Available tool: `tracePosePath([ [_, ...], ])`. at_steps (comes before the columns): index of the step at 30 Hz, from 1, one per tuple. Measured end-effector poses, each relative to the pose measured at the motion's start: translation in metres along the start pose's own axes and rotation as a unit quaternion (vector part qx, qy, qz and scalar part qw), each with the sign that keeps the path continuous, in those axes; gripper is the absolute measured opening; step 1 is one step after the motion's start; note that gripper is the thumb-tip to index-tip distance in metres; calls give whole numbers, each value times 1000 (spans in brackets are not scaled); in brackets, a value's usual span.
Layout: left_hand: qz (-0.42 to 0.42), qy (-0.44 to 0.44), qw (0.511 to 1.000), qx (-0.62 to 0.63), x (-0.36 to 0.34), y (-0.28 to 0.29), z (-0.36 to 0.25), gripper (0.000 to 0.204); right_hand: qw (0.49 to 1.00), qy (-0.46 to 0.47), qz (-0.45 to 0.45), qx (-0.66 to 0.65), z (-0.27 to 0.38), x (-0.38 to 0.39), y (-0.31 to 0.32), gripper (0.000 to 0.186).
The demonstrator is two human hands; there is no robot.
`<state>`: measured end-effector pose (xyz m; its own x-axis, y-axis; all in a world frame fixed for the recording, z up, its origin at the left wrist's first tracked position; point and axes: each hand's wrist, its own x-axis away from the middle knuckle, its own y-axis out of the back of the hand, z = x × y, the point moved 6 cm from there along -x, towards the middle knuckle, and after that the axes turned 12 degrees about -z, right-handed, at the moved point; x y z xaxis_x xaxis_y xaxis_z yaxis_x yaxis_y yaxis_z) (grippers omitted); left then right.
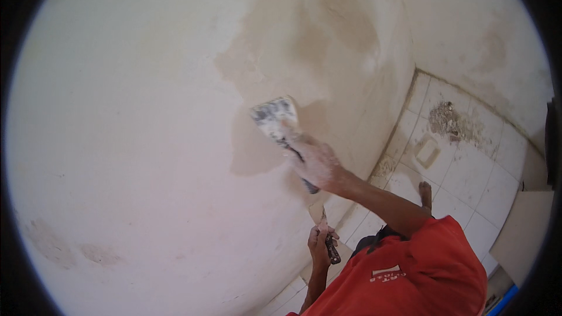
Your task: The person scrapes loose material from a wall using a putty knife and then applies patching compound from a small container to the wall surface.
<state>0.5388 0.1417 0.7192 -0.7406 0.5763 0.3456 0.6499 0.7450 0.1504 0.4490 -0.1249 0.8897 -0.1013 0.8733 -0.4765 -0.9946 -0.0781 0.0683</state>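
Note:
My right hand [319,164] is wrapped round the dark handle of a wide putty knife [276,118]. Its blade is smeared with white and dark residue and lies over the pale wall [146,140], at a darker, damp-looking patch [252,149]; whether it touches cannot be made out. Lower down, close to my body, my left hand [319,247] grips a smaller putty knife [317,213], blade upward, its dark handle showing below the fingers. Above the wide knife spreads a larger brownish patch [310,29] with uneven edges.
White floor tiles [477,178] run along the wall's foot at the right. On them lie a heap of plaster debris [448,120] and a pale rectangular tray [427,151]. My bare foot [425,194] stands nearby. A beige panel [523,222] is at the far right.

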Motion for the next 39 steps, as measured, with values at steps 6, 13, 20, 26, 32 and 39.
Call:
tracePosePath([
  [6, 27, 16, 999, -22, -2, -1, 5, 17, 981, -134, -64, -123, -26, -70, 44, 50],
  [13, 4, 24, 999, -38, 0, -1, 2, 18, 995, -3, 85, 55, -41, 14, 5, 58],
  [20, -8, 31, 997, -66, 0, -6, 2, 18, 974, 153, -60, 154, -107, -88, 57, 57],
  [26, -10, 33, 998, -57, -2, -3, 5, 18, 976, 133, -53, 163, -146, -53, 30, 63],
  [32, 0, 32, 999, -41, -4, 1, 4, 17, 995, -74, -65, -10, -116, -45, 55, 59],
  [39, -1, 42, 998, -48, -4, -2, 10, 20, 994, 31, -105, -24, -55, -43, -13, 64],
])
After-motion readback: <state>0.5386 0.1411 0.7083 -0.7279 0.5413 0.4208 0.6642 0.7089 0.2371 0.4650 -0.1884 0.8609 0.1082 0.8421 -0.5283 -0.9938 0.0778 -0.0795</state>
